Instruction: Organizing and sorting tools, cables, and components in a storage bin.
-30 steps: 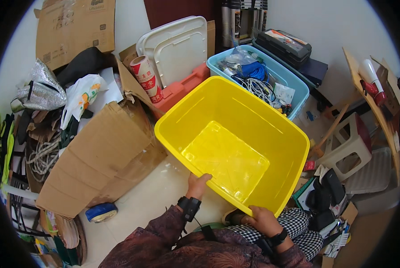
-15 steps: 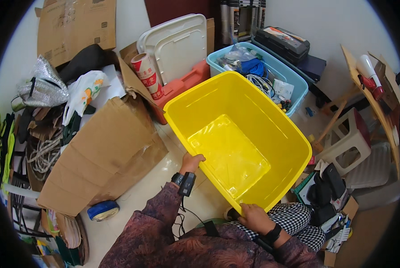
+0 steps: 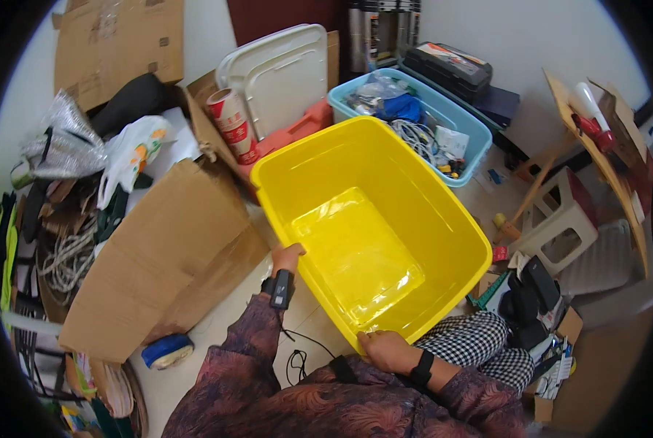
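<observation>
A large yellow plastic storage bin (image 3: 355, 244) with nothing inside is held tilted in front of me, its open side turned toward me. My left hand (image 3: 288, 258) grips the rim on its left side, thumb over the edge. At the near corner my right hand (image 3: 386, 350) is closed on the rim, close to my checkered trouser leg. Each wrist wears a dark band, the left one with a small black device. Behind the bin's far edge stands a light blue tub (image 3: 479, 142) filled with cables and plastic bags.
Left of the bin is a big cardboard box (image 3: 173, 252). Behind it are a red-and-white roll (image 3: 233, 125), a white lid (image 3: 286, 80) and a black tool case (image 3: 449, 69). On the right lie a tipped plastic stool (image 3: 563, 223) and a box of dark items. A blue sponge-like object (image 3: 168, 350) rests on the floor.
The yellow bin has shifted slightly to the left in view, with both hands still on its rim. My right hand has moved left along with the near corner.
</observation>
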The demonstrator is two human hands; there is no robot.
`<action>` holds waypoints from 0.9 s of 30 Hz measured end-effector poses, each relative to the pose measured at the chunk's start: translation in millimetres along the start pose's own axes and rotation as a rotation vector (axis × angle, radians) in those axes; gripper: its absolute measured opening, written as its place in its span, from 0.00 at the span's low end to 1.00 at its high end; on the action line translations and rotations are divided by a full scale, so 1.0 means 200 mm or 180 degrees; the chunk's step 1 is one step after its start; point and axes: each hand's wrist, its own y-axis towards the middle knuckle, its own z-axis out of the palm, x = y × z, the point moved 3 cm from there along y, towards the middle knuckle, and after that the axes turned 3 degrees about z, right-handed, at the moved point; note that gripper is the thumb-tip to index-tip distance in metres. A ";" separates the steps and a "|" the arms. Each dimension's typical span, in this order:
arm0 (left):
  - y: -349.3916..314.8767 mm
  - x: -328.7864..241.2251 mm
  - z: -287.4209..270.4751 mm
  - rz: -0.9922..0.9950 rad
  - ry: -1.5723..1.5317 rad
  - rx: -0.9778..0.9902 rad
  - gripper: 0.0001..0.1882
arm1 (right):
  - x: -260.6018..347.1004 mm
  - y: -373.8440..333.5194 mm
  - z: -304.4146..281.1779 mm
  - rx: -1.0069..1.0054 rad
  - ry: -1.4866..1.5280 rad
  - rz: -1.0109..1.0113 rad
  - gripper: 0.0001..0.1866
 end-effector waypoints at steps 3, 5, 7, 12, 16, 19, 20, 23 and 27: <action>-0.12 -0.05 -0.01 -0.0155 -0.0667 -0.0089 0.18 | -0.03 -0.02 0.01 0.0000 -0.0095 -0.0153 0.10; -0.13 -0.05 0.02 -0.0187 -0.0821 -0.0004 0.21 | -0.06 -0.01 0.00 -0.0004 -0.0117 -0.0019 0.12; -0.14 -0.05 0.03 -0.0325 -0.1069 -0.0162 0.24 | -0.08 -0.02 -0.01 0.0009 -0.0146 0.0048 0.15; -0.06 -0.07 0.16 -0.0192 -0.1090 -0.0188 0.22 | -0.23 -0.04 -0.14 -0.0937 -0.0524 0.0129 0.10; 0.29 -0.09 0.06 -0.0161 -0.0439 -0.0452 0.21 | -0.30 0.11 -0.26 -0.1073 -0.0139 -0.0171 0.10; 0.40 -0.18 0.11 -0.0482 -0.0555 -0.0282 0.20 | -0.31 0.24 -0.22 -0.1188 -0.0112 0.0003 0.11; 0.40 -0.21 0.13 -0.0376 -0.0578 -0.0283 0.21 | -0.31 0.27 -0.22 -0.1249 -0.0052 -0.0011 0.11; 0.42 -0.24 0.12 -0.0471 -0.0550 -0.0370 0.22 | -0.33 0.33 -0.23 -0.1297 -0.0059 0.0016 0.12; 0.61 -0.19 -0.02 0.0271 0.1395 -0.0564 0.20 | -0.36 0.32 -0.23 -0.1398 0.0082 0.0082 0.12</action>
